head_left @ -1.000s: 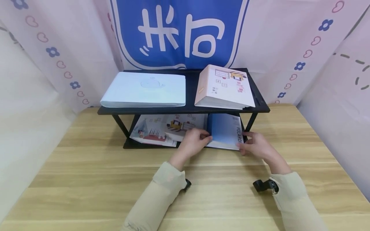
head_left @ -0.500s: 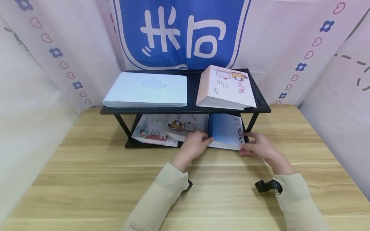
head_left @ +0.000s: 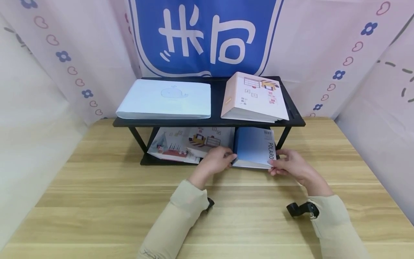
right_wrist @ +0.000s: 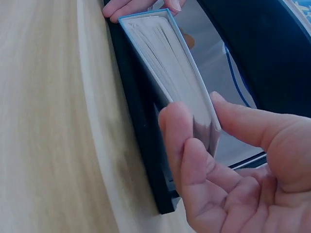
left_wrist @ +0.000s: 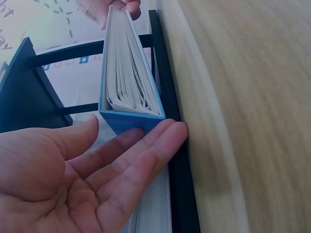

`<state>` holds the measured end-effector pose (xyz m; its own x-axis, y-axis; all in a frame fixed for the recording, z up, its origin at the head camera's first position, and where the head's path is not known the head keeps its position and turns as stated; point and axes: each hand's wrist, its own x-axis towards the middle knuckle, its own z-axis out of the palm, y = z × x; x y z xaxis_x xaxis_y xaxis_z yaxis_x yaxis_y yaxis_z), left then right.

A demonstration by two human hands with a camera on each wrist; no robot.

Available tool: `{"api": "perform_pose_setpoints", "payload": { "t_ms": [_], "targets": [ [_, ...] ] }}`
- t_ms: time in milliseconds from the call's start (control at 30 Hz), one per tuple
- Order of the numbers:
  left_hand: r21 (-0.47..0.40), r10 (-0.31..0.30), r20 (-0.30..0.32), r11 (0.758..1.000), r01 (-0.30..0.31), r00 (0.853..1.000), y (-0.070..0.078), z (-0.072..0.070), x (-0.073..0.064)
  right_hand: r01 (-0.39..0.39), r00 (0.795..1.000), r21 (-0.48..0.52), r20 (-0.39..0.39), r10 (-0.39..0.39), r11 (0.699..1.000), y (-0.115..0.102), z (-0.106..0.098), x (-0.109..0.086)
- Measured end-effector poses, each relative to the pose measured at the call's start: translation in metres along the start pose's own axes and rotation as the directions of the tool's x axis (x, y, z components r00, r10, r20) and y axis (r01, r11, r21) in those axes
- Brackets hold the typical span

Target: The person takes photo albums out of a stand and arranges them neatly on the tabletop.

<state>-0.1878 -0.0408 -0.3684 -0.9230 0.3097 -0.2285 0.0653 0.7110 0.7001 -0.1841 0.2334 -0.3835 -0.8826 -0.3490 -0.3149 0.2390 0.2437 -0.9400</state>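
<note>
A blue photo album (head_left: 253,145), its cover fading to white and lettered "POLARO", lies on the right of the black rack's lower shelf. Thick page edges of the photo album (left_wrist: 127,68) face outward. My right hand (head_left: 292,167) pinches its right front corner; in the right wrist view the thumb (right_wrist: 238,114) is on the cover and the fingers (right_wrist: 177,131) are curled on the opposite side. My left hand (head_left: 213,162) is at the spine end, its fingers (left_wrist: 146,145) nearly straight and touching the blue spine, the thumb apart from it.
The black rack (head_left: 216,97) stands against the back cloth. A pale blue whale album (head_left: 165,100) and a pink-spined album (head_left: 255,97) lie on top. Illustrated albums (head_left: 174,144) fill the lower shelf's left. Wooden tabletop (head_left: 245,223) spreads in front.
My left hand has shifted slightly left, its thumb slipping from the album's front corner to beside the spine. My right hand keeps its pinch, and the album's right front corner has come slightly forward.
</note>
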Motion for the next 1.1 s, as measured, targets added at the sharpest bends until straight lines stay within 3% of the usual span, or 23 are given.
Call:
{"api": "perform_pose_setpoints", "payload": {
  "t_ms": [300, 500, 800, 1100],
  "targets": [
    [-0.103, -0.033, 0.042, 0.994, 0.037, 0.999, -0.0013, -0.0027, 0.0038, -0.016, 0.992, 0.057, 0.126, 0.009, 0.998, 0.0035, -0.0053, 0.0006],
    [-0.112, -0.03, 0.067, 0.993, 0.038, 0.997, -0.0023, -0.0038, 0.0033, -0.023, 0.982, 0.081, 0.188, 0.007, 0.996, 0.005, -0.0068, -0.0004],
    [-0.13, -0.021, 0.085, 0.991, 0.032, 0.996, -0.0071, -0.0058, 0.0033, -0.059, 0.984, 0.156, 0.176, 0.031, 0.986, 0.0029, -0.0056, -0.0008],
    [-0.155, 0.042, 0.129, 0.988, -0.021, 0.991, -0.0101, -0.0093, 0.0038, -0.018, 0.988, 0.269, 0.155, -0.025, 0.963, -0.0045, -0.0021, -0.0048]
  ]
}}
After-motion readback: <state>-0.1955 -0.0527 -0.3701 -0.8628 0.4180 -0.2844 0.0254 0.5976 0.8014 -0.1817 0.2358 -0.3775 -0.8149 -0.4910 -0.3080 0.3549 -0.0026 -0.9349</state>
